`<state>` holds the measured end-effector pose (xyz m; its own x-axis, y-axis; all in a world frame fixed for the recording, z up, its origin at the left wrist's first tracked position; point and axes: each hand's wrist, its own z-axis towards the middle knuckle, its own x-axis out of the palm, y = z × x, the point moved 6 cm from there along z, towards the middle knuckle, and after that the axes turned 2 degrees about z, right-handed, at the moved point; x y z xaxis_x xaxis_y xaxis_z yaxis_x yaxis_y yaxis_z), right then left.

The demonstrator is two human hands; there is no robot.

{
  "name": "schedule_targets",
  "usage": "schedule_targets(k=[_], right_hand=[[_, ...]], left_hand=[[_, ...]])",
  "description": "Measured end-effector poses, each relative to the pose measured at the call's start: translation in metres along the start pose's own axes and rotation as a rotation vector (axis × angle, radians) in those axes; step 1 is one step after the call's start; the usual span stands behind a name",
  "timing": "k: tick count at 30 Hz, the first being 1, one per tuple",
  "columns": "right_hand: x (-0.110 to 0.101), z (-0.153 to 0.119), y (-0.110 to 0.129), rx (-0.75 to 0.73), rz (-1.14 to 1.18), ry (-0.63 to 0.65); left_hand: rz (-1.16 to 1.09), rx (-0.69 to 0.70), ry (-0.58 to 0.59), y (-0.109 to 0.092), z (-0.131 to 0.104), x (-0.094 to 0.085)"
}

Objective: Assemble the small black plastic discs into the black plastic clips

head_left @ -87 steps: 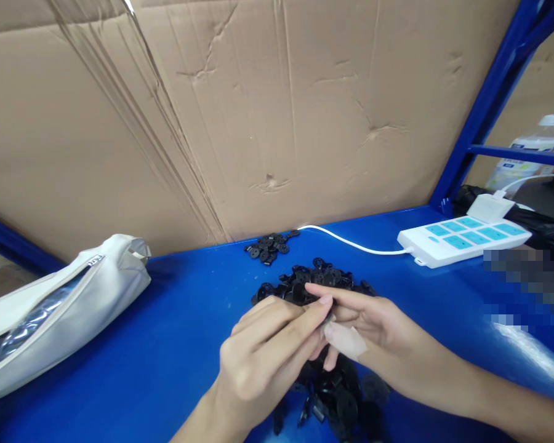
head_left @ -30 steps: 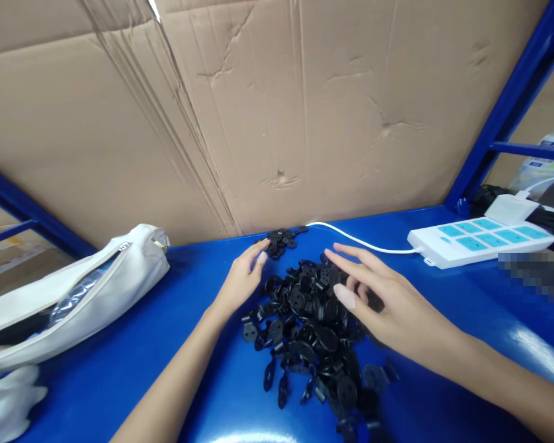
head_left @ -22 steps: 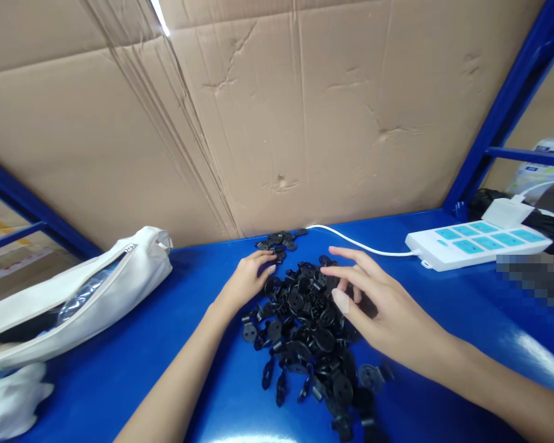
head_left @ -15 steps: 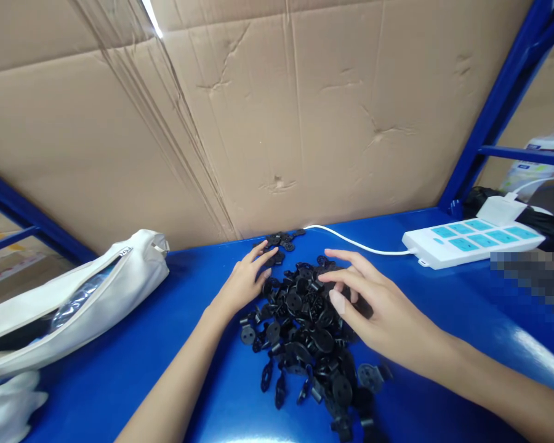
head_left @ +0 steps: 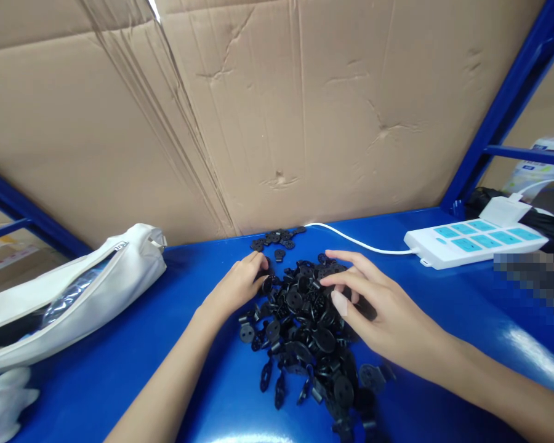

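While black disc clips (head_left: pixel 295 300) lay heaped within likely easy reach, right hand (head_left: pixel 379 300) hung loosely spread; left hand (head_left: pixel 236 282) curled, grip unclear.

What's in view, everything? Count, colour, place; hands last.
Round plastic parts, large pile: many, black, mid-table
Similar parts, small cluster: several, black, back edge
Glossy tabletop: one, blue, under both piles
Creased cardboard sheet: one, brown, behind table
Rectangular power strip: one, white with light-blue sockets, right
Boxy plastic plug: one, white, on strip
Thin cable: one, white, strip to back edge
Zippered pouch: one, white, left
Soft-looking item, unidentified: one, white, lower left
Metal frame posts: two, blue, left and right
Plastic bottle: one, clear, far right
Crumpled sheeting: one, black, behind strip
Box: one, brown, far left
Left hand: one, at pile's left edge
Right hand: one, pale thumb wrap, over pile's right side
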<state>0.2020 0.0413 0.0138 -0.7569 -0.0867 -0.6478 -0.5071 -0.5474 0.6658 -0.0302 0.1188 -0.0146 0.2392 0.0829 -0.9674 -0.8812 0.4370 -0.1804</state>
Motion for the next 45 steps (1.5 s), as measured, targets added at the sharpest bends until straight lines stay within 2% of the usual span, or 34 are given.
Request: schedule_targets(k=[7, 10, 13, 15, 17, 18, 20, 23, 25, 28, 35, 40, 43, 45], right_hand=[[0.002, -0.001, -0.003, 0.002, 0.004, 0.025], [0.003, -0.001, -0.002, -0.003, 0.013, 0.032], [0.002, 0.000, 0.001, -0.018, 0.049, 0.019], [0.000, 0.002, 0.003, -0.019, 0.120, -0.006], [0.001, 0.003, 0.002, 0.014, 0.255, -0.016], [0.002, 0.003, 0.001, 0.039, 0.349, -0.005], [0.006, 0.002, 0.001, 0.093, 0.559, 0.054], [0.012, -0.003, 0.008, 0.143, 0.781, 0.197], [0.013, -0.006, 0.015, 0.138, 0.823, 0.264], [0.011, -0.008, 0.022, 0.112, 0.822, 0.286], [0.013, -0.011, 0.024, 0.090, 0.728, 0.313], [0.010, -0.009, 0.022, 0.050, 0.609, 0.241], [0.011, -0.006, 0.018, 0.097, 0.587, 0.215], [0.012, -0.004, 0.017, 0.125, 0.567, 0.225]], left_hand=[[-0.047, 0.024, -0.013, -0.004, -0.006, 0.000], [-0.061, 0.044, -0.086, -0.005, -0.004, -0.006], [-0.077, 0.061, -0.212, -0.014, -0.003, -0.021], [-0.089, 0.066, -0.344, -0.030, -0.007, -0.037], [-0.116, 0.098, -0.516, -0.055, -0.016, -0.054], [-0.167, 0.188, -0.648, -0.073, -0.025, -0.063], [-0.257, 0.362, -0.778, -0.107, -0.041, -0.071], [-0.380, 0.481, -0.754, -0.137, -0.053, -0.067], [-0.428, 0.499, -0.702, -0.145, -0.055, -0.061], [-0.445, 0.483, -0.659, -0.145, -0.054, -0.055], [-0.442, 0.458, -0.664, -0.146, -0.055, -0.054], [-0.396, 0.507, -0.603, -0.151, -0.054, -0.051], [-0.323, 0.528, -0.557, -0.153, -0.051, -0.050], [-0.261, 0.492, -0.554, -0.151, -0.050, -0.051]])
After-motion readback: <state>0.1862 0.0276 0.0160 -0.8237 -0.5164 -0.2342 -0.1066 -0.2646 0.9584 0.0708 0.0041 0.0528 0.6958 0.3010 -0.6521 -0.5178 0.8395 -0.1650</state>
